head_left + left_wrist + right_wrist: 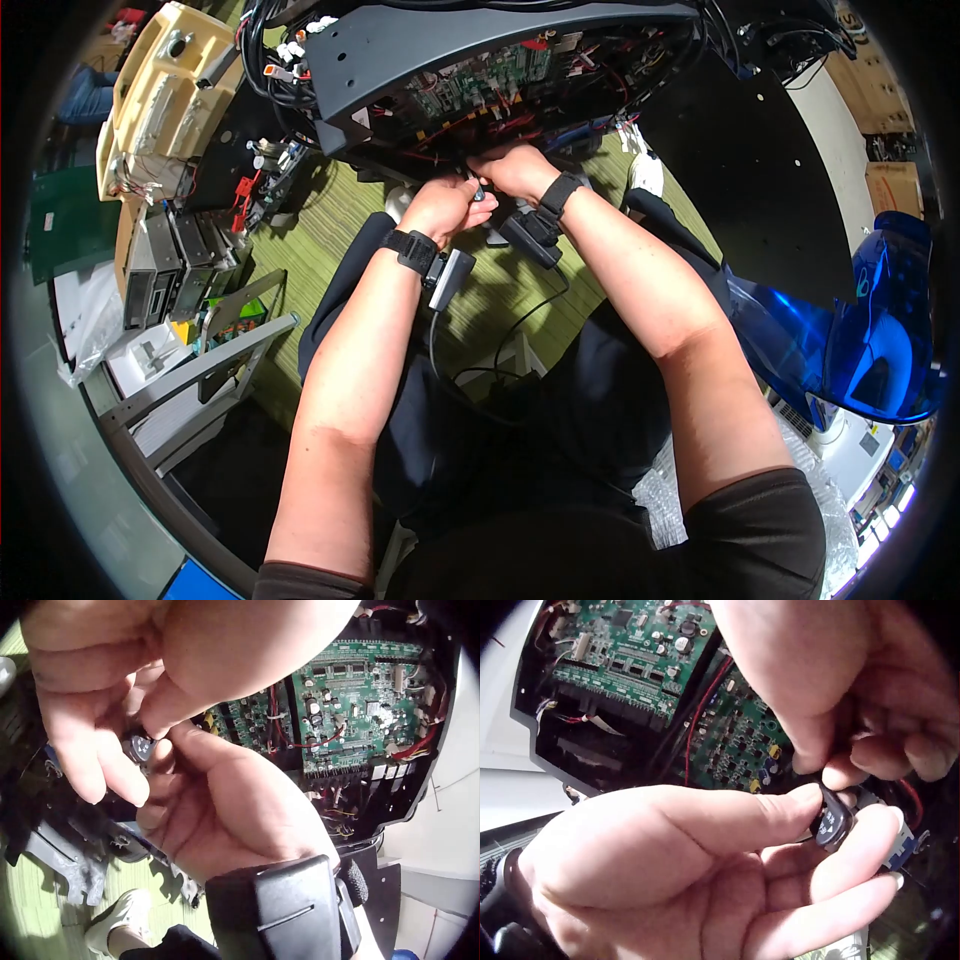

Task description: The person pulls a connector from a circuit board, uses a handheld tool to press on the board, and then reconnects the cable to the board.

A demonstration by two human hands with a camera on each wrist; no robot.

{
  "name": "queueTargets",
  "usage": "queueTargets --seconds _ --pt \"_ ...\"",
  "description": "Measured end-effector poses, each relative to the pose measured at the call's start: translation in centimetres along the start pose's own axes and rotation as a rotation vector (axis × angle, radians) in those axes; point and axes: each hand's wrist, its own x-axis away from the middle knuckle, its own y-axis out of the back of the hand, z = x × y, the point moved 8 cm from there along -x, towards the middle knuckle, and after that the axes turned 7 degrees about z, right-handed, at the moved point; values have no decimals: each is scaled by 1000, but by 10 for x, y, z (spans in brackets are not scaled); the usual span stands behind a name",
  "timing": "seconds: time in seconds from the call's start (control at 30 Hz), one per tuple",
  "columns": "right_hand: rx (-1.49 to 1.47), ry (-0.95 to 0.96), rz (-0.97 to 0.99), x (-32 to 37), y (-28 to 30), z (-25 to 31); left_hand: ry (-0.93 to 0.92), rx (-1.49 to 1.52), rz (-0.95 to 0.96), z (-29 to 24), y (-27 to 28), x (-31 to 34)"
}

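Note:
In the head view my left hand (445,208) and right hand (520,172) meet under the lower edge of a dark housing (400,75). My left thumb and fingers pinch a small black plastic part with white printed symbols (831,825). Two outer fingers of that hand (105,769) reach past it. Against the part's upper end, the right hand's thumb and forefinger pinch closely, the other fingers curled (832,682); I cannot tell whether a wire lies between them. Green circuit boards (352,712) with red and black wires show behind the hands.
Cable bundles with white connectors (290,50) hang at the housing's left. A beige panel (165,100) stands further left, above stacked metal units (160,265). To the right are a black board (750,180) and a blue translucent cover (880,320). Camera cables hang between the knees.

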Motion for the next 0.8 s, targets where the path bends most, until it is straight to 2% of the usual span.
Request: queueTargets --seconds 0.2,0.27,0.3,0.37,0.4,0.47,0.5,0.53,0.6,0.67,0.73,0.8 --pt "84 27 -7 -6 1 -4 22 -69 -34 -2 -2 3" --pt "270 152 -8 -9 -1 3 23 -53 -30 0 -1 2" --pt "271 153 -8 -5 0 5 72 -74 10 5 -6 4" --pt "259 96 110 2 -8 1 132 -120 40 11 -11 8" --pt "261 98 109 7 -7 5 128 -120 40 8 -14 12" --pt "59 -14 91 15 -1 2 133 -123 86 5 -22 21" --pt "131 -50 139 20 2 8 127 -78 63 6 -22 23" --pt "160 -66 98 27 11 20 126 -78 62 8 -23 26" --pt "135 140 -113 27 27 34 64 -170 19 8 -24 33" --pt "68 96 -123 24 30 35 -79 -321 -44 4 -22 43" --pt "0 50 -130 21 28 39 -105 -400 -50 3 -23 57" --pt "74 65 -133 18 22 48 -109 -433 -36 2 -17 66"
